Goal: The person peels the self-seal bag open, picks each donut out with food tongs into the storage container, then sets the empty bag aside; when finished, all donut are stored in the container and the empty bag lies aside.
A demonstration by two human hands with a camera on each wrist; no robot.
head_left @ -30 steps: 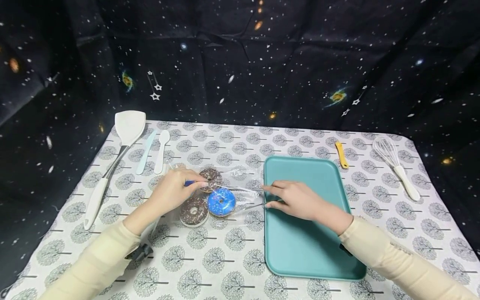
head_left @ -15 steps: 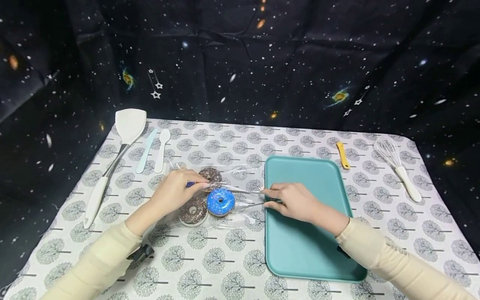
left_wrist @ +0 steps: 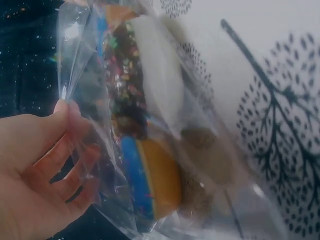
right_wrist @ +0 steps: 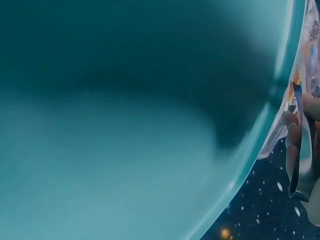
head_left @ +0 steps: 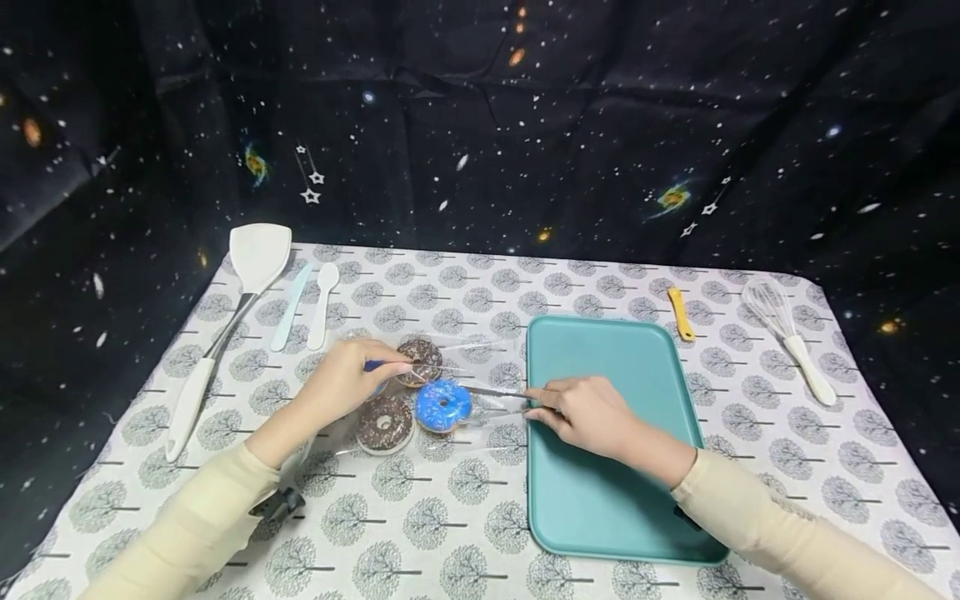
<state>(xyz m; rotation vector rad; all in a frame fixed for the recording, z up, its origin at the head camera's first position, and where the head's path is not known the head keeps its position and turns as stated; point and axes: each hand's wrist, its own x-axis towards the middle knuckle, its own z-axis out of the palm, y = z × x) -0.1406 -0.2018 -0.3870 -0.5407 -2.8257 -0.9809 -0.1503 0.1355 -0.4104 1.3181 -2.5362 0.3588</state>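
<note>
My left hand (head_left: 348, 375) pinches the edge of a clear plastic bag (left_wrist: 75, 55) between thumb and fingers. Inside it lie a blue-iced donut (head_left: 443, 406), a chocolate sprinkled donut (head_left: 385, 424) and another chocolate donut (head_left: 420, 362) behind. More blue shows partly hidden by the left hand. My right hand (head_left: 588, 417) holds metal tongs (right_wrist: 306, 155) over the left rim of a teal tray (head_left: 622, 517). The tongs' two arms reach left to the blue-iced donut's right side; whether they grip it I cannot tell through the plastic.
A white-headed spatula (head_left: 258, 257), a light blue plastic knife (head_left: 291, 308) and a white spoon (head_left: 323, 304) lie at the left. Towards the right are a yellow-handled piece (head_left: 681, 314) and a whisk (head_left: 791, 337). A tree-patterned cloth (head_left: 450, 533) covers the table.
My right hand has moved slightly nearer me with the tongs, whose far arm now lies lower, by the blue-iced donut. The left hand keeps its pinch on the bag, almost still.
</note>
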